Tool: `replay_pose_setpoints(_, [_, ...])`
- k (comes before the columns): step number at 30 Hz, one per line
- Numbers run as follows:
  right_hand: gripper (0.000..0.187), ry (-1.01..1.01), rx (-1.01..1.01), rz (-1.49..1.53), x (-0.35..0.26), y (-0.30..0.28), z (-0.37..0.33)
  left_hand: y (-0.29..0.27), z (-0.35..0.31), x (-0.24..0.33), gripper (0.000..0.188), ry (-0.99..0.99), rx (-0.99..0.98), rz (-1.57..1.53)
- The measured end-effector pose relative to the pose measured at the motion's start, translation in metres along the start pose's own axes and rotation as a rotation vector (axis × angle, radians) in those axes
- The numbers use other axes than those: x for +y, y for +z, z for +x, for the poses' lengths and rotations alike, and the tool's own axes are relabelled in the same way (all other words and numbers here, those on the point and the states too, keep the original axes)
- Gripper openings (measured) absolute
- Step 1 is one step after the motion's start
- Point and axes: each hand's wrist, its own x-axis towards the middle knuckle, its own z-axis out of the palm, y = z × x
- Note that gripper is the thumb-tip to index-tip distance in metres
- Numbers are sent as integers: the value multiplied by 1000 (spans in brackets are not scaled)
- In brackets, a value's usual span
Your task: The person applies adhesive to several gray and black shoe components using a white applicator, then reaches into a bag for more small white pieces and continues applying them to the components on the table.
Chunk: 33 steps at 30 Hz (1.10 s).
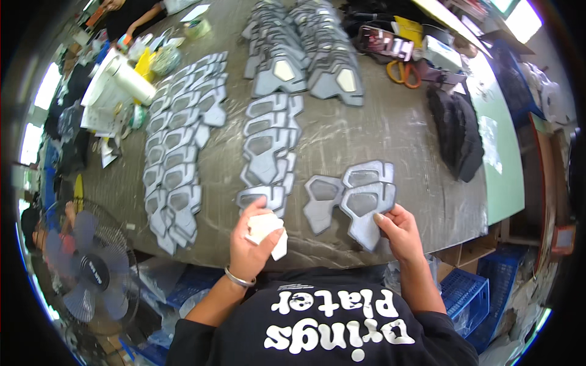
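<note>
My left hand (249,245) is closed around a small stack of white angular pieces (266,228) above the near edge of the table. Its index fingertip reaches over a grey angular cut panel (246,200) at the near end of the middle row. Between thumb and fingers, my right hand (401,230) pinches the edge of another grey panel (364,222), which has a darker recessed window. That panel overlaps a similar panel (369,173) just beyond it. A third loose panel (322,204) lies to their left.
Overlapping grey panels form rows at left (180,143) and centre (266,146). Two far rows (282,70) show white inserts. Orange-handled scissors (403,74), a phone (376,41) and black stacked pieces (453,134) lie right. A fan (91,271) stands left; a co-worker's arm (143,21) shows far left.
</note>
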Motion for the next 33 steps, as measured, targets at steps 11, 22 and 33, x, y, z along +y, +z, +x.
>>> replay_pose_setpoints(11, [11, -475, 332, -1046, -21, 13, -2, -54, 36, -8, 38, -168, 20, -170])
replay_pose_setpoints(22, [14, -644, -360, -1039, -1, 154, 125, -55, 24, -39, 35, 269, -14, 68])
replay_pose_setpoints(33, [29, -520, -380, -1288, -10, 166, 115, -80, 14, -33, 33, 429, -186, 266])
